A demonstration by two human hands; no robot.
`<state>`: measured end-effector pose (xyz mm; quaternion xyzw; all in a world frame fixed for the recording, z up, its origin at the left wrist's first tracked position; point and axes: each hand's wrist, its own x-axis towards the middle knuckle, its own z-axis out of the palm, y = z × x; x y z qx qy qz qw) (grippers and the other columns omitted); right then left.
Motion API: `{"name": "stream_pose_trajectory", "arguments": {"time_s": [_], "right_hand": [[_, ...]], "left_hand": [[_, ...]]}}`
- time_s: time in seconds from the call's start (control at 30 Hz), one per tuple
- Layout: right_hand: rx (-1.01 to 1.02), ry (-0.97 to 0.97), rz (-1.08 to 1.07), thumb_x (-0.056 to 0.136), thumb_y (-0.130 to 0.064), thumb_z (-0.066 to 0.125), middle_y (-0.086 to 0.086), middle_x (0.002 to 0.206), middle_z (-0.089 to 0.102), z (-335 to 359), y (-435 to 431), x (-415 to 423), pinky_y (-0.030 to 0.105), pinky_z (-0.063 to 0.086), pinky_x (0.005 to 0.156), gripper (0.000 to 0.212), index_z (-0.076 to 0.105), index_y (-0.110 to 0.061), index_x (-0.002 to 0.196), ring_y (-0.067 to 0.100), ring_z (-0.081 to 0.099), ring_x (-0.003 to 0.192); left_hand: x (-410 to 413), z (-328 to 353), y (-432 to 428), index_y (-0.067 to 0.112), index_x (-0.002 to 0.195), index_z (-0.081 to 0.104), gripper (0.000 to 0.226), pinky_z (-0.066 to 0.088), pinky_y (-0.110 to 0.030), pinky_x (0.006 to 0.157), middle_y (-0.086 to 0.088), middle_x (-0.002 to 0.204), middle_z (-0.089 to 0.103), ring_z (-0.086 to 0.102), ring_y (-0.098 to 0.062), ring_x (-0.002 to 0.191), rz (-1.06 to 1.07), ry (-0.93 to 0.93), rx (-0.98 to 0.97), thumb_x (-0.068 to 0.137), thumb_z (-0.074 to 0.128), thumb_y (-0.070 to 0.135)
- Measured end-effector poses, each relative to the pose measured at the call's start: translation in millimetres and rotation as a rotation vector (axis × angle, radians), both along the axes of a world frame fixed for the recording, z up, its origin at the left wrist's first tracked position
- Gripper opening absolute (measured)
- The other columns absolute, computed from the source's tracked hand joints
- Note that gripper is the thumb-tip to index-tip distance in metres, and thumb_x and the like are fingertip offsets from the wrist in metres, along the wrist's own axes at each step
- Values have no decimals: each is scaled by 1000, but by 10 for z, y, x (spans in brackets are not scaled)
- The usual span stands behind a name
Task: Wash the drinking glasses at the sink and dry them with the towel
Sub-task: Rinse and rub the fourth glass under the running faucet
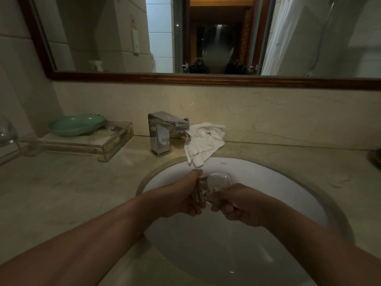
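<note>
**Both hands on one glass, over the basin**

The left hand and the right hand meet low over the round white ceramic sink, each curled onto the clear drinking glass between them. The left takes it from the side with the thumb reaching toward the rim, while the right wraps the nearer end. The glass looks tipped over rather than upright, probably so the fingers can rub its wall and let drips fall into the bowl. Whether water is running cannot be told.

Just beyond, the crumpled white cloth towel lies on the beige marble desk with one corner hanging over the sink's edge, near enough for drying once the washing is done. Beside it stands the square chrome faucet.

Further left, a shallow mint-green dish rests on a clear acrylic tray, out of the splash. At the far-left edge a second clear glass is partly visible. Behind everything runs the dark wood-framed mirror.
</note>
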<state>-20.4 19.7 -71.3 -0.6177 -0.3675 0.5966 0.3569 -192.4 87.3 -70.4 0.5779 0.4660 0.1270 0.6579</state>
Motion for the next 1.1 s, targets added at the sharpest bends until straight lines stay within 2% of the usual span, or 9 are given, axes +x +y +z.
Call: {"name": "stream_pose_trajectory", "arguments": {"time_s": [0.13,0.37,0.43,0.57,0.67,0.77,0.83,0.93,1.1], "right_hand": [[2,69,116,101,-11,57,9,80,66,24,-9,48,15,27,44,12,62,-2,108,5,35,50],[41,-289,19,98,-23,64,9,71,68,18,-23,36,20,28,40,21,70,-3,100,9,38,45],[28,-254,-14,101,-20,57,11,71,66,3,-3,17,21,27,41,21,66,-1,97,9,37,45],[39,-68,24,102,-14,53,10,71,63,16,-6,-37,21,24,45,18,63,-2,93,9,36,47],[64,-141,116,95,-9,67,11,81,70,4,-31,-34,22,30,48,9,71,-3,100,8,43,50],[117,-224,59,91,-13,73,14,79,75,-14,-41,-30,21,33,46,16,71,-10,106,9,45,49],[120,-191,-30,96,-14,66,16,71,72,-1,-39,-30,22,30,45,9,70,-6,101,10,40,45],[53,-162,-69,102,-15,56,17,70,70,-3,-13,-7,22,25,45,19,69,-2,97,9,35,44],[25,-93,29,100,-9,57,13,74,70,-20,10,44,23,24,48,14,66,1,102,9,38,47]], "left_hand": [[-9,-5,25,11,87,65,50,39,-25,50,-9,73,60,53,-19,56,9,-34,-4,99,43,55],[-23,1,-17,14,98,67,75,29,-22,47,-3,67,58,44,-11,48,-38,75,65,97,30,78],[-4,6,-39,13,100,67,82,29,-23,48,-1,63,57,43,-12,47,-32,117,100,94,24,82],[11,0,-53,12,80,64,89,33,-22,48,-3,58,58,48,-15,47,28,164,191,91,15,86],[-1,-23,-47,11,80,65,90,39,-22,49,-7,63,63,55,-18,50,24,151,192,93,14,84],[-9,-39,-35,11,88,68,89,44,-26,56,-9,73,68,59,-21,58,6,137,169,93,17,83],[-1,-54,-21,12,95,71,83,49,-27,60,-9,80,70,62,-22,66,17,122,169,96,24,80],[3,-55,8,11,104,68,58,48,-29,59,-11,88,65,58,-23,68,11,45,127,102,40,61],[-4,6,15,16,94,64,30,35,-25,50,-9,81,61,49,-18,56,57,-71,50,100,51,42]]}}
